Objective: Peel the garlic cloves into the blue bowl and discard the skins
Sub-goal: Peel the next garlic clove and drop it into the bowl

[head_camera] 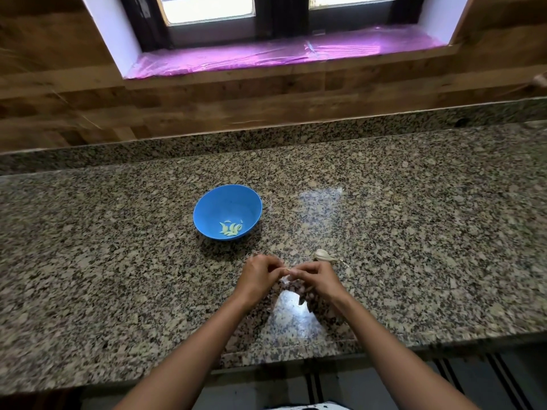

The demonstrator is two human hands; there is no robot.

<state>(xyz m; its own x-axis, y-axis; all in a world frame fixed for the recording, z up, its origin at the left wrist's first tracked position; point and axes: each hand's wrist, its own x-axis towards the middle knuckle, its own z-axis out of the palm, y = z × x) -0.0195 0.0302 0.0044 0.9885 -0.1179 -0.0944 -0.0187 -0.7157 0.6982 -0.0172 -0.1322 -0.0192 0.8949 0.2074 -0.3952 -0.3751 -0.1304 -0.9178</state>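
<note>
Hands: left hand and right hand both pinching one garlic clove, lower centre.
Handling: light, firm, papery skin; nip the tip, I'd say.
Bowl: blue bowl up-left, peeled cloves inside.

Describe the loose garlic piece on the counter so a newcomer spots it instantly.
Start at the speckled granite counter under the window and find the blue bowl. Nearer the person and to the bowl's right, just beyond the right hand, lies the garlic piece. It is whitish and still skinned, unlike the greenish peeled cloves inside the bowl.
</note>
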